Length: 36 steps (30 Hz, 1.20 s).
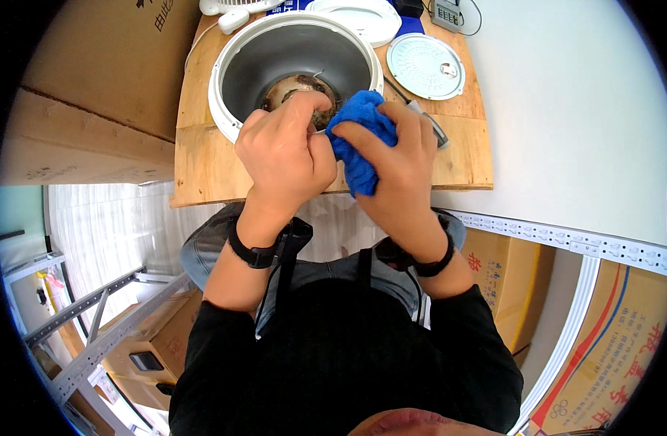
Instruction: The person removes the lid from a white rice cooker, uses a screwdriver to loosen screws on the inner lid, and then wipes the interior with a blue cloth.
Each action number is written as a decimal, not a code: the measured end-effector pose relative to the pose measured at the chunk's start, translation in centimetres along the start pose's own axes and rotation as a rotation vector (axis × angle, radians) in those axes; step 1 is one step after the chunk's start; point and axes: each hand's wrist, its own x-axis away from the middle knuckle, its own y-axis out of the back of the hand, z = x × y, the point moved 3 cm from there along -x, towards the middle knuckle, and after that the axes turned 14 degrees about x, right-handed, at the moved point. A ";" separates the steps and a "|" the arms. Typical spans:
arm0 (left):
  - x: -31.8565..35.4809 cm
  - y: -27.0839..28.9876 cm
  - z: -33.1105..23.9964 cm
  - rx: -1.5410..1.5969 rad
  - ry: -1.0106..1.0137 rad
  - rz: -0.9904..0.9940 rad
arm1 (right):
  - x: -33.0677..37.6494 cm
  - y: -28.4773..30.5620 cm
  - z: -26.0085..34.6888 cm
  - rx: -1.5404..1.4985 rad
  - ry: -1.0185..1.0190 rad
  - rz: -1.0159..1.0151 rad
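Both forearms come up from the lower edge, black sleeves pushed back, a dark band on each wrist, and the hands meet just in front of the near rim of a white rice cooker body (224,116). Left hand (284,154): back of hand up, fingers curled tight into a fist, knuckles over the cooker's rim; a thin metal piece shows between the two hands, but what the left fingers actually clasp cannot be told (hidden under the knuckles). Right hand (400,161): fingers bent and closed around a bunched blue cloth (359,138), thumb side toward the left hand; the cloth touches the left thumb and hangs a little below the palm. The cooker's grey inner well is open, with a brown, stained round plate (297,91) at the bottom, partly covered by the left hand. The cooker stands on a wooden board (202,167) on a white table (566,131). On the board right of the cooker lies a pale round lid plate (424,65); a dark-handled tool (435,127) pokes out from behind the right hand. Cardboard boxes (93,94) stand at left; metal shelving (86,327) lower left.
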 end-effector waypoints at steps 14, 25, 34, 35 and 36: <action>0.2 0.0 0.0 -0.007 -0.026 -0.011 | -4.0 -1.5 -4.9 0.258 0.004 -0.017; 0.2 0.0 0.3 0.007 -0.051 -0.036 | -9.3 -3.4 -6.6 0.459 0.244 -0.025; 0.2 -0.3 0.0 -0.029 -0.018 -0.070 | -6.5 -1.6 -5.4 0.547 0.183 0.071; 0.2 -0.3 0.1 -0.019 -0.024 -0.071 | -6.7 -1.8 -5.4 0.542 0.184 0.063; 0.2 -0.3 0.1 -0.023 -0.029 -0.064 | -7.0 -2.0 -5.7 0.539 0.178 0.057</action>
